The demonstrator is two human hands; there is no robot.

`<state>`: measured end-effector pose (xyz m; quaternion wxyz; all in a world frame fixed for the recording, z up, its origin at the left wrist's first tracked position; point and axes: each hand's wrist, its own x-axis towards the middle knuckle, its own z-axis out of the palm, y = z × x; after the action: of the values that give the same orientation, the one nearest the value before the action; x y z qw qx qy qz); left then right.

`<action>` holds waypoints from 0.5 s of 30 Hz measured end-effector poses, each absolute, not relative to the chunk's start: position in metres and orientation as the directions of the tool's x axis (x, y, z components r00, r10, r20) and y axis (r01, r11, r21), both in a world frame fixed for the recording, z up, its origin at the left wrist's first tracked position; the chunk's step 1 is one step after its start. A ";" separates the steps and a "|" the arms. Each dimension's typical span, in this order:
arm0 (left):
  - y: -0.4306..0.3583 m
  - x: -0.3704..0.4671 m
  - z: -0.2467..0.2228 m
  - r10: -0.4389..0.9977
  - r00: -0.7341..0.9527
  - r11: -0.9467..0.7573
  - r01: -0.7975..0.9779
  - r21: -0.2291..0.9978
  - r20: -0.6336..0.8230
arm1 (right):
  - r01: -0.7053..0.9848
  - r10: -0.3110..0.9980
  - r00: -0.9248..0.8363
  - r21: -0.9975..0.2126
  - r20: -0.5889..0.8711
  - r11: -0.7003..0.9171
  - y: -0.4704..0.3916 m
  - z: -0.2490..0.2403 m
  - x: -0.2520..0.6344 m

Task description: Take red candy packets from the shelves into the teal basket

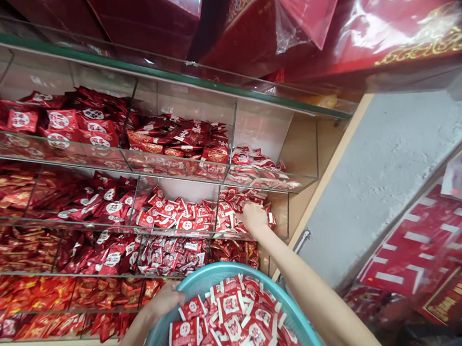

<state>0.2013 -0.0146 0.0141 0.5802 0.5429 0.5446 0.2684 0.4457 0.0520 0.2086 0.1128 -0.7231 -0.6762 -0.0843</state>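
Observation:
A teal plastic basket is in front of me, heaped with small red-and-white wrapped candies. At its left rim my left hand is closed around the edge. My right hand reaches into a glass compartment at the right end of the shelves. Its fingers are curled down among red-and-white candy packets; what lies inside them, if anything, is hidden. Similar packets with round white labels fill the compartment to the left.
Glass shelves with dividers hold many red and orange packets. Above the glass edge stand large red boxes. A wooden side panel and a grey wall are on the right, with red packaged goods beyond.

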 end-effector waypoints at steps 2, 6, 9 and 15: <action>-0.014 0.201 0.014 0.902 0.267 0.263 0.281 0.923 -0.338 | 0.995 0.951 0.103 -0.034 0.293 -0.098 0.053 0.206 0.445; -0.017 0.202 0.020 0.908 0.247 0.262 0.294 0.919 -0.338 | 0.988 0.950 0.151 -0.048 0.275 -0.143 0.054 0.207 0.452; -0.020 0.203 0.026 0.905 0.248 0.274 0.280 0.920 -0.345 | 0.985 0.951 0.164 -0.097 0.261 -0.143 0.049 0.215 0.460; -0.018 0.202 0.022 0.903 0.257 0.265 0.299 0.917 -0.345 | 0.975 0.935 0.094 -0.222 0.341 -0.017 0.040 0.232 0.460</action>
<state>0.2025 -0.0185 0.0217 0.5745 0.5463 0.5500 0.2626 0.4601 0.0396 0.2316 0.2021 -0.7113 -0.6714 -0.0488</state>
